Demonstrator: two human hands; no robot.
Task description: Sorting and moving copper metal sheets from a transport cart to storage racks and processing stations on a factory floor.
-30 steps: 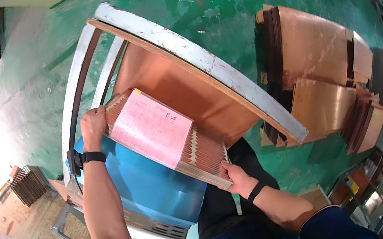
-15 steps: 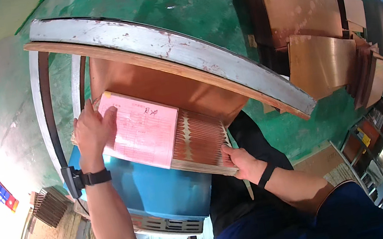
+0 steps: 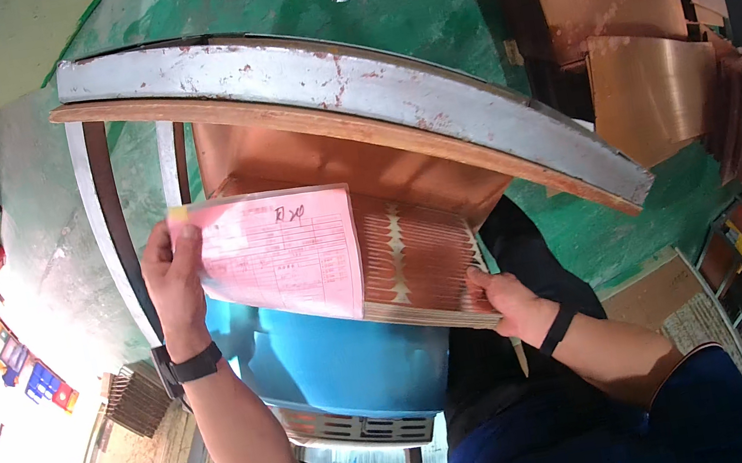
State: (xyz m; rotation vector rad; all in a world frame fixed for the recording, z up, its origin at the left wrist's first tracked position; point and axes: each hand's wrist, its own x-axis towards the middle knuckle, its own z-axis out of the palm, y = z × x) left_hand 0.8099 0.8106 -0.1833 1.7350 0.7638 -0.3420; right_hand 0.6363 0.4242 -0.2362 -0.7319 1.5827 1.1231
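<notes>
Partly over striped stack (image 3: 433,265), pink sheet (image 3: 282,258).

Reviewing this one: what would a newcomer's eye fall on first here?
Probably the pink sheet near the centre, its upper left held in the person's left grip. Next, beside it on the right, the striped copper-coloured stack, with the right grip at its right end. The bright blue surface just below them in the picture also stands out.
</notes>
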